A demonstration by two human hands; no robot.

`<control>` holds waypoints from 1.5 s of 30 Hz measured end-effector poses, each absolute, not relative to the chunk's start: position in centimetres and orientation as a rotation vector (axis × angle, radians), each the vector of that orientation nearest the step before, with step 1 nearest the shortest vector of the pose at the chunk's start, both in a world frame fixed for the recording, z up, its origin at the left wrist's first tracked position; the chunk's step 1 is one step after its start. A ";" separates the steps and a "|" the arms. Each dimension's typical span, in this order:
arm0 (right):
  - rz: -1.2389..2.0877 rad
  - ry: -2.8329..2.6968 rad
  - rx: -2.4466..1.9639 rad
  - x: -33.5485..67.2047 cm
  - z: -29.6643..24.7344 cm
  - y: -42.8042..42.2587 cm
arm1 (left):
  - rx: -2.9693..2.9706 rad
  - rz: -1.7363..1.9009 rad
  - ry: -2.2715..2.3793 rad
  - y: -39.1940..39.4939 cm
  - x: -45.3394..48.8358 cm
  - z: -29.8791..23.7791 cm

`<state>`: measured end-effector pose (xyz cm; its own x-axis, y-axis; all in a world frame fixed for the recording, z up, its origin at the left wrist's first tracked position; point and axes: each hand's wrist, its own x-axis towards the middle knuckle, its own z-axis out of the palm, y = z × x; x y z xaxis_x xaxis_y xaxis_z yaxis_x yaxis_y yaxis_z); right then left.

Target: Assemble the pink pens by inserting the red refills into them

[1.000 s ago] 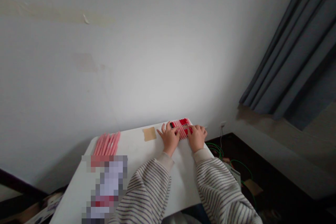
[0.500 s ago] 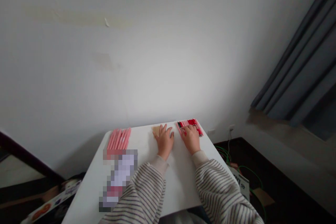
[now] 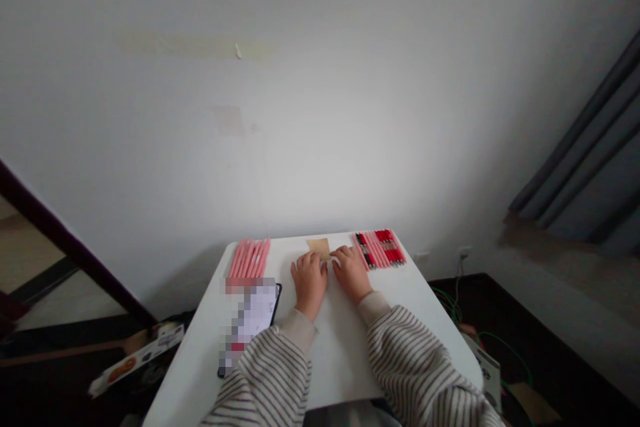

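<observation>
The left hand [image 3: 309,278] lies palm down on the white counter [image 3: 407,283], its grip spread and empty, just below a tan card [image 3: 319,247]. The right hand [image 3: 351,271] lies likewise, grip spread, fingertips at the card's right edge, near a row of red pens [image 3: 383,248].

Table: white table [image 3: 410,307].
Far left: pink sticks [image 3: 249,257] lay bundled.
Far middle: tan card [image 3: 319,248]; left hand [image 3: 309,278] and right hand [image 3: 351,271] lay flat just near it.
Far right: red-and-pink pens [image 3: 380,248] lay in a row.
Near left: phone [image 3: 250,320].
</observation>
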<state>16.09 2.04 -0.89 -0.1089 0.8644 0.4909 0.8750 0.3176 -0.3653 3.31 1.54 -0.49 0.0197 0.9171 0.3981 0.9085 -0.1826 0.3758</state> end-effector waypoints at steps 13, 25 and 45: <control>-0.004 -1.980 -1.539 15.7 -1.0 1.8 | 2.311 0.931 2.027 1.5 2.5 -0.6; 0.006 -2.095 -1.494 12.5 -0.3 3.0 | 2.271 0.757 2.260 0.7 -1.1 2.0; 0.005 -2.223 -1.351 6.0 -0.3 4.2 | 2.064 0.616 2.632 0.9 -8.4 3.1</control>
<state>6.02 4.21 -0.28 -0.3562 0.8254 0.4380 0.8236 0.4987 -0.2701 -8.43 0.85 3.05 -0.2423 0.8771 0.4147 0.9700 0.2113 0.1198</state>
